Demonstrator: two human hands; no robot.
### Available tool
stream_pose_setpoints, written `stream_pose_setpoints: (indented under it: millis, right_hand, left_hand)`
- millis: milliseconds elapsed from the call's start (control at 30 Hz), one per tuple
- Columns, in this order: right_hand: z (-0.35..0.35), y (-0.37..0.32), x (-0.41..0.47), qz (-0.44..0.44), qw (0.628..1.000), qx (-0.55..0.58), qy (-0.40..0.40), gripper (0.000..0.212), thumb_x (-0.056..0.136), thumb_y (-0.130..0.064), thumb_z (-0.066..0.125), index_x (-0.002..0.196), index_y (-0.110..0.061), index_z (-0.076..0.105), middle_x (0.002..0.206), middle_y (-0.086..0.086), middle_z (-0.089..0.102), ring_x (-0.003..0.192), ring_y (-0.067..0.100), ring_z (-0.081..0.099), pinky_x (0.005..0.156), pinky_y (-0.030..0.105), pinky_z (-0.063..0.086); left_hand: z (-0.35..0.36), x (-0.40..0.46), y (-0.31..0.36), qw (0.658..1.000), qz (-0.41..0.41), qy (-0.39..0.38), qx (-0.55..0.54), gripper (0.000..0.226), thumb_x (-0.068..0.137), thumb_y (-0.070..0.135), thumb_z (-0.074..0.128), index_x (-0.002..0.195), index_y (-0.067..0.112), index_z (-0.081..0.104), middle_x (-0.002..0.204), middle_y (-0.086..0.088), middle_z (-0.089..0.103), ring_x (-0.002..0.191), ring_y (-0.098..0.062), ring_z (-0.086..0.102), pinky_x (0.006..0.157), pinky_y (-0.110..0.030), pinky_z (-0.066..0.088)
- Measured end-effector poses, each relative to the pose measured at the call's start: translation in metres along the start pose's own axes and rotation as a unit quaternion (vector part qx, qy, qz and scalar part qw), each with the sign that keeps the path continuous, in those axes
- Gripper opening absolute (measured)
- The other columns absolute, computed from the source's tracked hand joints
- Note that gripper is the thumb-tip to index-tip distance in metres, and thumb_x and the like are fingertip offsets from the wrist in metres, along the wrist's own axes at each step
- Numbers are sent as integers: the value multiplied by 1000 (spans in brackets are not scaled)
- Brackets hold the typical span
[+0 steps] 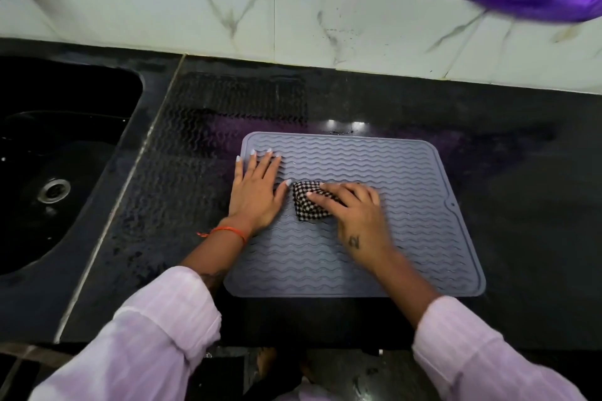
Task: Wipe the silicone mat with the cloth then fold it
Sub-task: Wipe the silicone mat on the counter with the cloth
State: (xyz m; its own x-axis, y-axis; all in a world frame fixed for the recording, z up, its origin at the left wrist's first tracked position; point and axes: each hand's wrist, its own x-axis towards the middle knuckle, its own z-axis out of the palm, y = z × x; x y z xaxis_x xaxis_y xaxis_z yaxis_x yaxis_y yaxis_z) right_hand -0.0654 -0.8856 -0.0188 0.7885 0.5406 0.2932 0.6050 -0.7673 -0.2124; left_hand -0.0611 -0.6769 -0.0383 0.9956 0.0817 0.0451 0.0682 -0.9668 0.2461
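Head view: at the far left I see the black sink. My left hand lies flat with straight fingers on the grey silicone mat, and just right of it my right hand presses the bunched checkered cloth at the mat's middle.

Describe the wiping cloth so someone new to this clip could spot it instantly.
On the black countertop right of the sink lies a grey wavy-ribbed silicone mat. Near its middle, the right hand presses down a small bunched cloth. Its black-and-white check is the only pattern there.
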Motion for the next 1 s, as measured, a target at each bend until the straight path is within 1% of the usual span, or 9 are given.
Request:
stream_pose_setpoints:
  millis: [67, 200, 300, 467, 567, 633, 700, 800, 1000]
  right_hand:
    - [7, 3, 4, -14, 1000, -14, -24, 59, 73, -12, 33, 122, -34, 58, 122, -3, 61, 106, 28, 54, 91, 42, 33]
    - [-9, 14, 36, -47, 998, 13, -25, 55, 70, -8, 43, 115, -31, 65, 115, -5, 65, 98, 24, 56, 83, 32, 28]
    - [-3, 19, 54, -15, 999, 9, -32, 55, 75, -12, 38, 121, -31, 61, 120, -4, 62, 103, 25, 54, 86, 35, 31]
    - [6, 25, 70, -43, 998, -11, -53, 62, 69, 1, 57, 121, -31, 61, 120, -4, 61, 104, 26, 52, 85, 38, 32]
    - [2, 29, 94, -10, 1000, 7, -14, 57, 72, -2, 48, 119, -32, 62, 118, -5, 62, 101, 24, 52, 83, 36, 33]
    - [15, 32, 100, -4, 1000, -19, -22, 55, 77, -6, 41, 122, -32, 59, 121, -4, 60, 105, 26, 52, 87, 38, 34]
    - [27, 34, 101, -21, 998, -43, -36, 57, 75, -4, 44, 124, -31, 58, 123, -1, 59, 107, 29, 52, 90, 41, 34]
    - [16, 40, 118, -38, 998, -33, -48, 60, 69, 1, 52, 120, -29, 61, 120, -1, 61, 103, 29, 53, 84, 38, 33]
    - [30, 47, 119, -12, 998, -52, -44, 54, 77, -6, 45, 123, -30, 58, 125, 1, 58, 107, 30, 52, 87, 41, 34]
  left_hand:
    - [4, -1, -1, 1000, 2, 9, 3, 68, 91, 55, 14, 149, 20, 19, 158, 0, 14, 146, -22, 2, 117, -42, -8]
    - [7, 0, -1, 1000, 9, 22, -13, 77, 85, 58, 5, 148, 19, 24, 157, -2, 17, 146, -22, 5, 118, -39, -4]
    - [7, 0, -1, 999, 19, 38, -25, 75, 86, 56, 8, 146, 16, 29, 156, -4, 20, 145, -22, 7, 118, -38, -1]
    - [8, -1, -1, 998, 21, 51, -27, 70, 90, 54, 14, 145, 14, 33, 155, -4, 23, 145, -22, 10, 118, -36, 0]
    - [8, 1, -1, 998, 19, 53, -33, 69, 91, 54, 17, 144, 14, 35, 154, -5, 26, 145, -23, 13, 119, -38, 3]
    - [8, 0, 0, 998, 19, 55, -37, 68, 91, 54, 18, 144, 14, 36, 153, -4, 27, 145, -22, 13, 119, -38, 5]
    - [8, 0, 0, 997, 18, 56, -40, 67, 91, 53, 19, 144, 15, 36, 153, -4, 28, 145, -22, 14, 119, -38, 5]
    - [8, 1, 0, 997, 17, 58, -43, 66, 91, 53, 21, 143, 15, 38, 153, -4, 29, 144, -23, 15, 118, -39, 8]
    - [8, 0, -1, 996, 17, 64, -51, 64, 91, 51, 25, 141, 15, 39, 152, -4, 30, 144, -22, 16, 118, -35, 6]
